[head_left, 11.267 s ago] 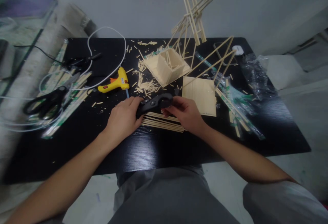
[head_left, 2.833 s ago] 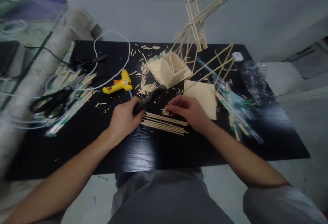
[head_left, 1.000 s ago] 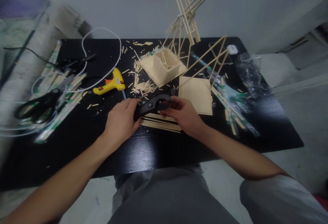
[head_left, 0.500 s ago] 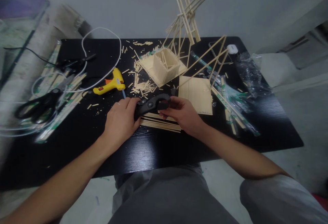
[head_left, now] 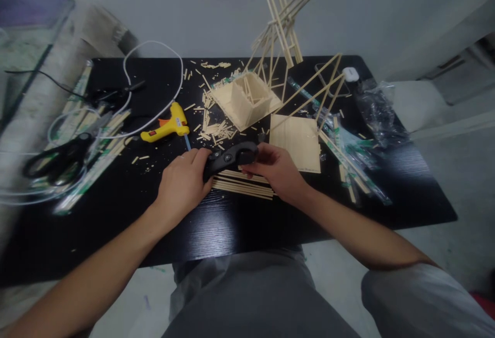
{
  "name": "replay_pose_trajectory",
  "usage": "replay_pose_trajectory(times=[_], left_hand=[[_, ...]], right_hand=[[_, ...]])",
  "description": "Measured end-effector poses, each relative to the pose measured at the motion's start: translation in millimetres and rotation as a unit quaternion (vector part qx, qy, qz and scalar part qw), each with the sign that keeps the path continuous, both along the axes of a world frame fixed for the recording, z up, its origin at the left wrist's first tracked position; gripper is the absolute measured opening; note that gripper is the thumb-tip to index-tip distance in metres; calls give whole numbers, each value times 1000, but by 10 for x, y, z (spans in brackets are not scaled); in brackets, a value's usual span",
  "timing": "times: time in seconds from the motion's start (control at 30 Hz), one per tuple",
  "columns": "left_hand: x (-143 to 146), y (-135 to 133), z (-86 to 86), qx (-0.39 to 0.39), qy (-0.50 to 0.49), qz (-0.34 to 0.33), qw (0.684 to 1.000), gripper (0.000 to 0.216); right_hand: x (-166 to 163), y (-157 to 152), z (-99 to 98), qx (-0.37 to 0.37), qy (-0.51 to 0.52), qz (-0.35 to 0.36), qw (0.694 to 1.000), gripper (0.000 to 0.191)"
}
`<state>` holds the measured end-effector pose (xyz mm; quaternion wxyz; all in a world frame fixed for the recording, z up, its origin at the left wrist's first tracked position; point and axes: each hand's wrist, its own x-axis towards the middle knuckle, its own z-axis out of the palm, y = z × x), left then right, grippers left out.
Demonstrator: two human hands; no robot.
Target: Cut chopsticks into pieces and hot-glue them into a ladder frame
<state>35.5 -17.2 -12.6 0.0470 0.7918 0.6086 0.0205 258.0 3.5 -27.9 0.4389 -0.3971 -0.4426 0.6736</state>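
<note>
1. Since the frame nearly three seconds back, the right hand [head_left: 282,170] is sitting further up, its fingers now meeting the tool's head in view, and the black tool [head_left: 229,157] is lying at a flatter angle.
2. The left hand [head_left: 183,180] is closing firmly around the tool's handle.
3. The right hand is bending its thumb and fingers together behind the head; whether they are pinching anything is hidden, so I cannot tell.
4. The tool is spanning the gap between both hands, above the table [head_left: 247,235].
5. Long sticks [head_left: 243,188] are lying in a row between the hands, on the near side of the tool.
6. The glue gun [head_left: 166,129] is resting beyond the left hand, near the scraps [head_left: 218,131].
7. A board [head_left: 296,142] is lying just beyond the right hand.
</note>
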Motion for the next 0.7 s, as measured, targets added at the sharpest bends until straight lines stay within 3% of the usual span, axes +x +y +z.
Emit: replay_pose_trajectory(times=[0.4, 0.7], left_hand=[[7, -16, 4, -32, 24, 17, 999, 23], [14, -4, -8, -5, 11, 8, 1000, 31]], right_hand=[[-9, -8, 3, 12, -4, -4, 1000, 35], [-11, -2, -1, 4, -9, -11, 1000, 38]])
